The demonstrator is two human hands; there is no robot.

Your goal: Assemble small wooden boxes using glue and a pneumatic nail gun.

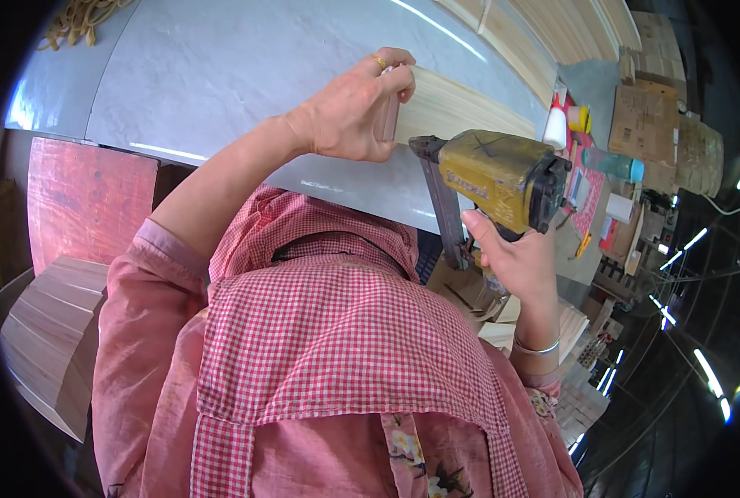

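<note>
Grey worktop (220, 75) beneath 2 hands: left (355, 108) pinching a wood strip (453, 104), right (515, 253) gripping a yellow nail gun (494, 178).

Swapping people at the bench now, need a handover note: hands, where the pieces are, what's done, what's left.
Left hand: closed on a small wooden piece, held upright against the end of the thin wood strips on the grey table.
Right hand: grips the yellow nail gun; its nose sits beside the left hand at the strip end.
Done: the piece looks lined up with the strips; no fastener is visible.
Left: the joint is apparently not yet fixed. More wood pieces are stacked at lower left.
</note>
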